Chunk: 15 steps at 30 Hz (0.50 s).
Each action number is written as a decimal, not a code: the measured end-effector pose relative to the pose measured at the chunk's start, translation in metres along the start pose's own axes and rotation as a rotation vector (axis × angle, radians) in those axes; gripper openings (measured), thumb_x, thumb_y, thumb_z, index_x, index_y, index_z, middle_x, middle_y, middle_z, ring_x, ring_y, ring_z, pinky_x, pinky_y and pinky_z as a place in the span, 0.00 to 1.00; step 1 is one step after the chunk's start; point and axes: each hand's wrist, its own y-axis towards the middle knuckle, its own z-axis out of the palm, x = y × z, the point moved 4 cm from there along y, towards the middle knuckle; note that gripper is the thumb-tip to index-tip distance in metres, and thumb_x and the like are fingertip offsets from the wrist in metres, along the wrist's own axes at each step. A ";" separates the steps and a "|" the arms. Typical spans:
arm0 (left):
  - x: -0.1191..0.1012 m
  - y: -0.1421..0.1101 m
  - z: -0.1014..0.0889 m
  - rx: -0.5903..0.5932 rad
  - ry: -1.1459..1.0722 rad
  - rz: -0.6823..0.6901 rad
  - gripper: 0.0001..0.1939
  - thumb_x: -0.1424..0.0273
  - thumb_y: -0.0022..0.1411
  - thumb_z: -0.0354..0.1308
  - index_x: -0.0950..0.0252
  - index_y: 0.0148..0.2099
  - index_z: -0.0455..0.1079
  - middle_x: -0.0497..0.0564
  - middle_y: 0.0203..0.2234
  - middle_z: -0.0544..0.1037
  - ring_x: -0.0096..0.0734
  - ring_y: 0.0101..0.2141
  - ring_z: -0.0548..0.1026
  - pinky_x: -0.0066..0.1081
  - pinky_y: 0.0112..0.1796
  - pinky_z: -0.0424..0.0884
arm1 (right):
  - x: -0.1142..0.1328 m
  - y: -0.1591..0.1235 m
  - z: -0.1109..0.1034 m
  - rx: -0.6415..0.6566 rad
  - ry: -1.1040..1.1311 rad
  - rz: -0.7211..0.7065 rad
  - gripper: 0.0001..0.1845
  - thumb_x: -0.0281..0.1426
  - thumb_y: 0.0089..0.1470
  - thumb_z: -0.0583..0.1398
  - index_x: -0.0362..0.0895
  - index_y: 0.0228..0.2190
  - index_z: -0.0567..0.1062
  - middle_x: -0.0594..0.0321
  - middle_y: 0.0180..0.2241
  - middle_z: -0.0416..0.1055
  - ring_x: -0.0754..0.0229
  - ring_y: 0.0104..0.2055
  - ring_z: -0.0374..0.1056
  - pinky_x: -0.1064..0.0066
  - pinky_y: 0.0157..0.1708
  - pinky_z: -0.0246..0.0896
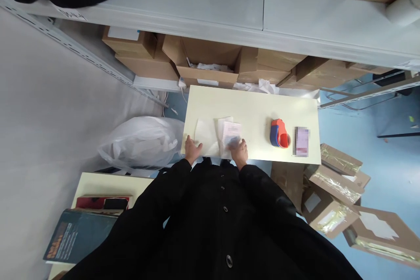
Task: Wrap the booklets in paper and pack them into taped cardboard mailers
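Note:
I look down at a small cream table (256, 105). My left hand (192, 148) lies flat with fingers spread on the near edge, beside a white plastic mailer bag (205, 138). My right hand (239, 149) rests on a stack of white papers and a clear bag with something bluish in it (230, 135). An orange and blue tape dispenser (278, 133) stands to the right of my right hand, apart from it. Further right lies a small pinkish blurred item (301, 141). My black coat sleeves hide both wrists.
A metal shelf (262, 13) holds cardboard boxes (210, 63) behind the table. A full white plastic bag (141, 140) sits on the floor at left. Taped cardboard parcels (337, 192) lie on the blue floor at right. Books (82, 227) rest on a low table.

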 end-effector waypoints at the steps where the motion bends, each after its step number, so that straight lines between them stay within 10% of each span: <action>1: 0.002 0.002 -0.001 -0.007 -0.026 -0.033 0.40 0.66 0.52 0.60 0.69 0.64 0.51 0.64 0.51 0.70 0.49 0.56 0.65 0.43 0.57 0.58 | 0.002 0.001 0.002 -0.018 0.018 0.013 0.37 0.35 0.41 0.64 0.42 0.52 0.60 0.42 0.47 0.66 0.40 0.50 0.65 0.53 0.45 0.59; 9: -0.001 0.013 -0.004 0.026 -0.095 -0.105 0.08 0.64 0.50 0.59 0.63 0.31 0.67 0.49 0.24 0.70 0.38 0.33 0.72 0.32 0.36 0.65 | -0.003 0.018 0.002 0.081 0.106 0.073 0.14 0.33 0.37 0.64 0.47 0.27 0.64 0.63 0.26 0.67 0.54 0.31 0.66 0.66 0.30 0.60; 15: -0.024 -0.002 0.005 0.130 -0.264 -0.023 0.16 0.65 0.51 0.58 0.62 0.19 0.55 0.42 0.16 0.58 0.25 0.22 0.63 0.26 0.26 0.57 | 0.010 0.009 -0.024 -0.021 0.127 -0.151 0.16 0.30 0.43 0.56 0.44 0.38 0.64 0.62 0.32 0.67 0.56 0.34 0.64 0.65 0.36 0.61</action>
